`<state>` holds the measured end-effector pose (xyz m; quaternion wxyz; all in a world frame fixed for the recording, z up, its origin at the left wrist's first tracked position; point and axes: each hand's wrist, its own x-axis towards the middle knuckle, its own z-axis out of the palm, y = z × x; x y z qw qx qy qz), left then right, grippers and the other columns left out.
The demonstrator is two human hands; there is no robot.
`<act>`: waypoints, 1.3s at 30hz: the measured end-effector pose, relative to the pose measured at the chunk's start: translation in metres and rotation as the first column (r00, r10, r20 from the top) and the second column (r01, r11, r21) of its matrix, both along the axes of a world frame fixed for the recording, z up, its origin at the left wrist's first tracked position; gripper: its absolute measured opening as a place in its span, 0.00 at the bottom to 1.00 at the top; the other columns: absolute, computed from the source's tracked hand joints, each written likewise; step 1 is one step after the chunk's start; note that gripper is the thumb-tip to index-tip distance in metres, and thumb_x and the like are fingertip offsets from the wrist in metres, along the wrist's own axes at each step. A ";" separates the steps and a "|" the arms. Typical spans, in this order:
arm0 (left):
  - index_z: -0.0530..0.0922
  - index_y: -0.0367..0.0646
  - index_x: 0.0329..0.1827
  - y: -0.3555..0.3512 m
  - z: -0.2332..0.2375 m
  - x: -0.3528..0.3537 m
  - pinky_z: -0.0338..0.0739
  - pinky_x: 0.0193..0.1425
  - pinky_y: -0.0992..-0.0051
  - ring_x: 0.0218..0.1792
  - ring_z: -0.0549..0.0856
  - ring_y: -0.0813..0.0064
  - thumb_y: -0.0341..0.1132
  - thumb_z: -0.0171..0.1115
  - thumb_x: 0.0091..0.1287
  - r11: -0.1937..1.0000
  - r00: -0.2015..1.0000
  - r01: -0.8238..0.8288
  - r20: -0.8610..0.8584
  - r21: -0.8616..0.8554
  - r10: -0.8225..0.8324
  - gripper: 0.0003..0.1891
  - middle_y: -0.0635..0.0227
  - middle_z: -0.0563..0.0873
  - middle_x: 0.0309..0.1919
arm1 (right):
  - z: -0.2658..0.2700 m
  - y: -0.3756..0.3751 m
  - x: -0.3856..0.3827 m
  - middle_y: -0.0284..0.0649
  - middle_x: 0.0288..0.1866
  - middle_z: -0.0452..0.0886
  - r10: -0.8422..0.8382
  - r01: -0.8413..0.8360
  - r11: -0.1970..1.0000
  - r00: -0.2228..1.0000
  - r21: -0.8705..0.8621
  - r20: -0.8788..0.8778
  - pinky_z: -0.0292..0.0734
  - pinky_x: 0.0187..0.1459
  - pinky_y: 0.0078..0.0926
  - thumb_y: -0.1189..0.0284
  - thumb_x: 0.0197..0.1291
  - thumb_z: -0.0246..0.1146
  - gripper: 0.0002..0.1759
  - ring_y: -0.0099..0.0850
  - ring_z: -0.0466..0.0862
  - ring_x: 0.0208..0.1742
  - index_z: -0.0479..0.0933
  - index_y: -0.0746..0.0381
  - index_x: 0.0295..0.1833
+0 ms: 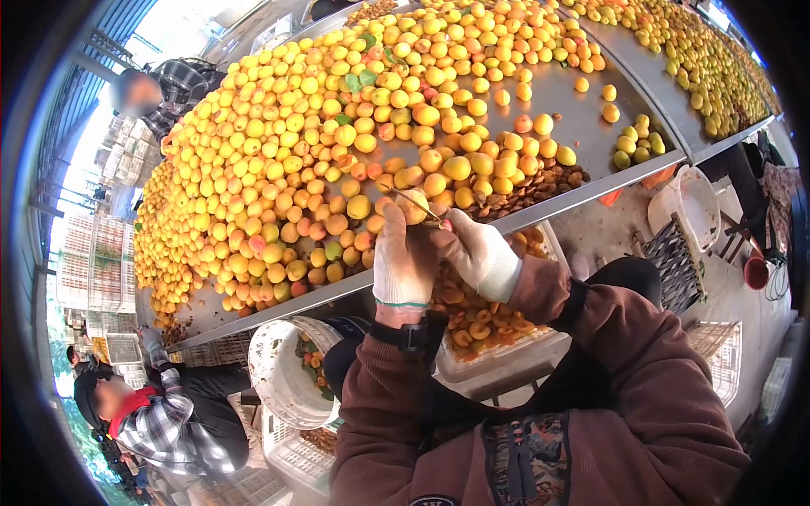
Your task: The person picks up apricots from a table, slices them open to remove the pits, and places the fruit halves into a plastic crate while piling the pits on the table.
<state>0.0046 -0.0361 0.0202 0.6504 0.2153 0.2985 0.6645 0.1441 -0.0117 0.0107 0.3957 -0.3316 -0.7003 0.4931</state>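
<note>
My left hand (403,257), in a white work glove with a stained palm, grips a yellow apricot (408,208) at the metal table's front edge. Across the fruit lies the thin blade of a small knife (428,212). My right hand (483,257), gloved too, is closed around its handle, which is mostly hidden by the fingers. Behind both hands, a big heap of whole apricots (278,143) covers much of the table. A pile of brown pits (527,196) sits by the edge on the right. Below my hands, a crate holds opened apricot halves (481,329).
A white bucket (274,371) with fruit and leaves stands left of my knees. The table's metal rim (591,190) runs in front of me. At the right are another white bucket (696,207) and a woven basket (672,261). Two people (169,422) (181,88) are at the left.
</note>
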 end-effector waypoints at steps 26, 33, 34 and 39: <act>0.77 0.34 0.55 -0.006 0.012 -0.010 0.79 0.53 0.75 0.45 0.84 0.72 0.33 0.61 0.72 0.991 0.635 -0.077 -0.761 0.108 0.133 0.14 0.63 0.84 0.46 | -0.010 0.012 0.013 0.53 0.30 0.81 0.051 -0.079 0.990 0.974 0.117 0.221 0.79 0.34 0.38 0.65 0.71 0.59 0.13 0.53 0.85 0.36 0.69 0.65 0.44; 0.58 0.36 0.78 0.000 0.013 -0.019 0.78 0.57 0.77 0.54 0.80 0.78 0.27 0.62 0.71 0.963 0.682 -0.246 -0.686 0.113 0.255 0.34 0.64 0.79 0.57 | -0.013 0.009 0.007 0.49 0.29 0.81 0.023 -0.033 0.998 0.979 0.045 0.203 0.79 0.35 0.36 0.70 0.71 0.56 0.09 0.48 0.86 0.34 0.69 0.66 0.45; 0.58 0.36 0.78 0.000 0.008 -0.020 0.78 0.57 0.77 0.54 0.80 0.78 0.27 0.62 0.71 0.961 0.678 -0.250 -0.688 0.117 0.260 0.34 0.64 0.79 0.57 | -0.009 0.008 0.007 0.49 0.29 0.81 0.027 -0.037 0.998 0.980 0.048 0.199 0.79 0.35 0.36 0.70 0.71 0.56 0.09 0.48 0.86 0.34 0.69 0.66 0.45; 0.65 0.35 0.71 0.002 -0.003 -0.017 0.78 0.57 0.72 0.49 0.83 0.74 0.36 0.59 0.75 0.999 0.973 -0.018 -0.228 0.032 0.025 0.26 0.61 0.83 0.51 | -0.019 0.008 0.005 0.48 0.33 0.83 -0.005 -0.008 0.997 0.984 0.073 0.177 0.80 0.39 0.32 0.71 0.72 0.54 0.07 0.43 0.87 0.38 0.70 0.65 0.47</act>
